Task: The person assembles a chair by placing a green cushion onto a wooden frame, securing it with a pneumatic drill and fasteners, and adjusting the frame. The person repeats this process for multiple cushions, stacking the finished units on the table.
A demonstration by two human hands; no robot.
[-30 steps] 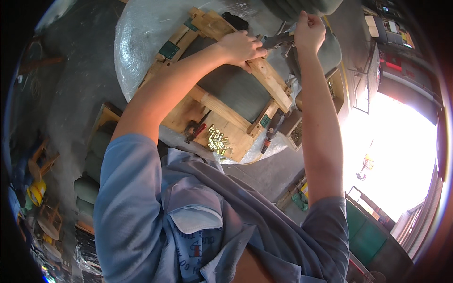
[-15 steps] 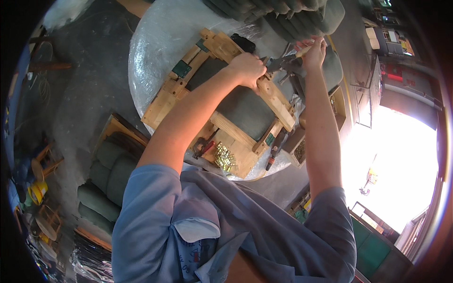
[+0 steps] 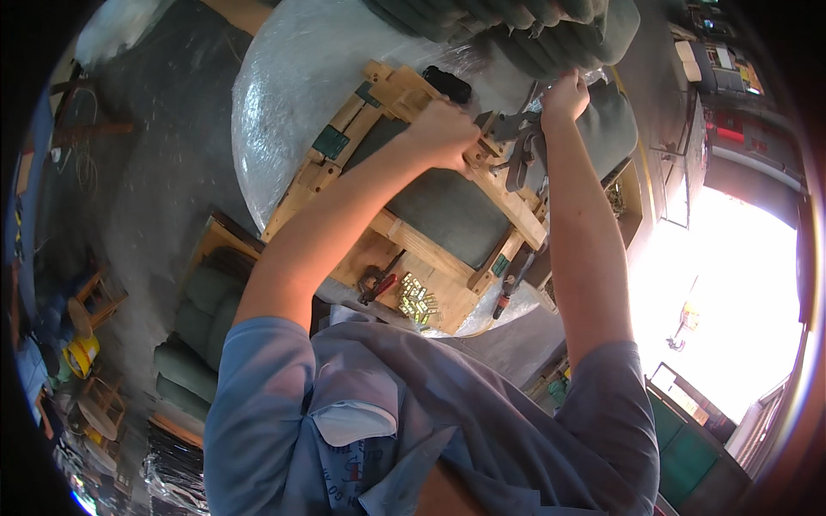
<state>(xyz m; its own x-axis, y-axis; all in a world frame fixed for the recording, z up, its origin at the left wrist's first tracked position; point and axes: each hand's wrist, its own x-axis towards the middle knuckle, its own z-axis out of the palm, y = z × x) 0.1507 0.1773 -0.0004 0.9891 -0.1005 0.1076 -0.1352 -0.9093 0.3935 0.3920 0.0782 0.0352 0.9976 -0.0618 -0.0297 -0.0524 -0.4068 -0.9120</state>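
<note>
My left hand [image 3: 446, 136] is closed over the upper rail of a wooden frame [image 3: 512, 206], its fingers curled round the wood. Dark grey fabric [image 3: 452, 215] fills the space between the rails. Just right of that hand, a dark metal bracket with jointed arms [image 3: 520, 150] sits against the rail. My right hand [image 3: 565, 96] is closed above the bracket, beside a stack of grey cushions [image 3: 594, 34]; what lies in its fingers is hidden. Green patches [image 3: 330, 142] show on the frame's side rails.
Beneath the frame is a round, plastic-wrapped table [image 3: 267, 95]. On its near side lie several brass-coloured metal pieces [image 3: 417, 301], a red-handled tool [image 3: 379, 286] and a dark power tool [image 3: 508, 292]. A grey padded seat [image 3: 202, 314] stands on the floor to the left.
My right hand has moved slightly left, and the metal bracket beside it has swung to a different angle. My left hand stays on the rail. The whole view has shifted a little.
</note>
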